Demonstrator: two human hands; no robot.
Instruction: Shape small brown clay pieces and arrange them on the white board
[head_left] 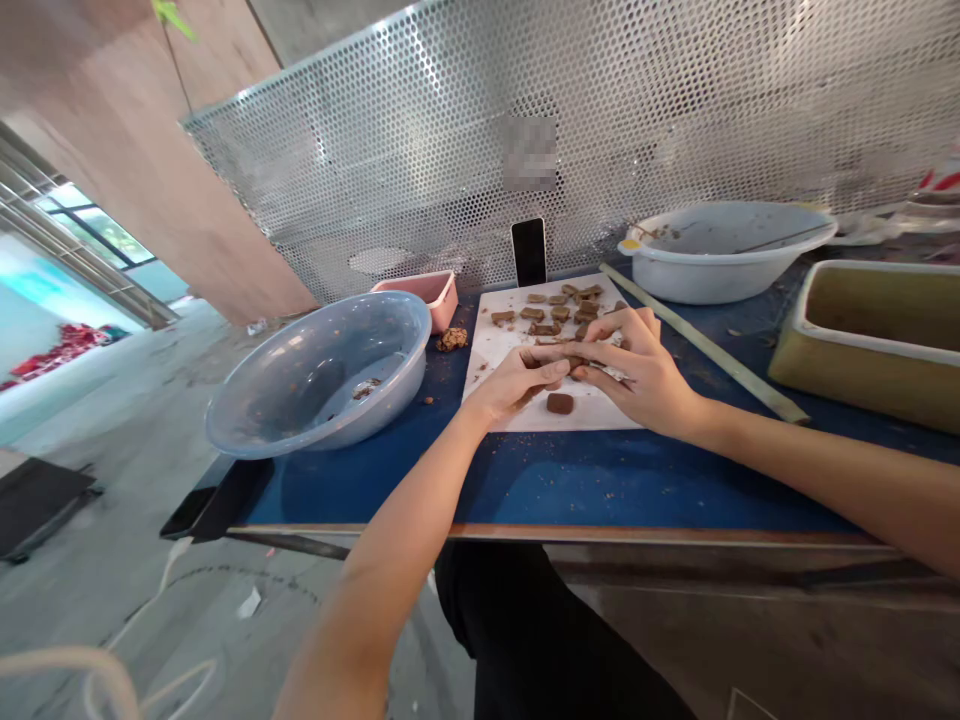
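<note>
On the white board (491, 345), far-side brown pieces (560, 313) look done, left hand (517, 382) and right hand (637, 375) pinch a half-hidden lump (576, 362), and a front-edge block (560, 403) seems unworked.

A lone head-worn camera looks forward and down across a blue table (570, 490), close by its near edge and squarely facing a perforated metal screen (675, 90) beyond; stretching toward the frame's edges suggests, perhaps, a wide lens.
</note>
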